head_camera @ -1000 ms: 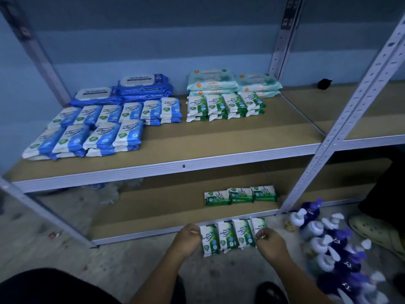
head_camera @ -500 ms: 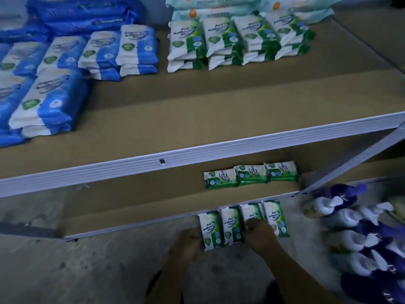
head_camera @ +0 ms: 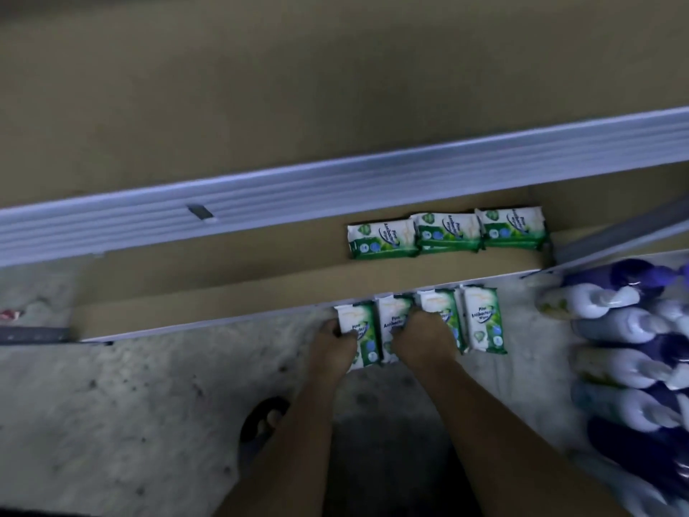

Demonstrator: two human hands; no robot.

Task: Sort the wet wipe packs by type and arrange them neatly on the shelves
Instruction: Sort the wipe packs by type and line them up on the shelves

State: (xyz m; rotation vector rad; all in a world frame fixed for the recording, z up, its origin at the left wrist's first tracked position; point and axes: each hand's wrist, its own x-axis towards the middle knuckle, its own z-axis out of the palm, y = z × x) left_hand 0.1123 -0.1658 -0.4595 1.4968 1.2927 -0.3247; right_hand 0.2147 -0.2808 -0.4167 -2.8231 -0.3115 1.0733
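Packs on the floor: four green-and-white wipe packs lay side by side in a row, their top ends against the front edge of the lower shelf (head_camera: pixel 223 300).
Leftmost pack (head_camera: pixel 358 322): held at its left edge by the left hand (head_camera: pixel 333 347).
Second pack (head_camera: pixel 393 315) and third pack (head_camera: pixel 438 302): partly covered by the right hand (head_camera: pixel 425 341).
Fourth pack (head_camera: pixel 483 319): lay untouched at the right end of the row, just beside the third.
Left hand: fingers curled round the leftmost pack, thumb across its face.
Right hand: back up, knuckles bent, fingertips down where the second and third packs met. I could not tell which pack it held, or whether it held either.
Shelved packs (head_camera: pixel 447 231): three more of the same green kind sat in a touching row on the lower shelf, turned sideways, well behind the floor row.
Upper shelf (head_camera: pixel 335 87): a brown board with a white metal rail (head_camera: pixel 373 181) along its front.
Bottles (head_camera: pixel 615 330): a cluster of purple and white pump bottles lay on the floor to the right of the packs.
Floor (head_camera: pixel 149 404): grey speckled concrete.
Foot (head_camera: pixel 264 419): in a dark sandal, left of the left forearm.
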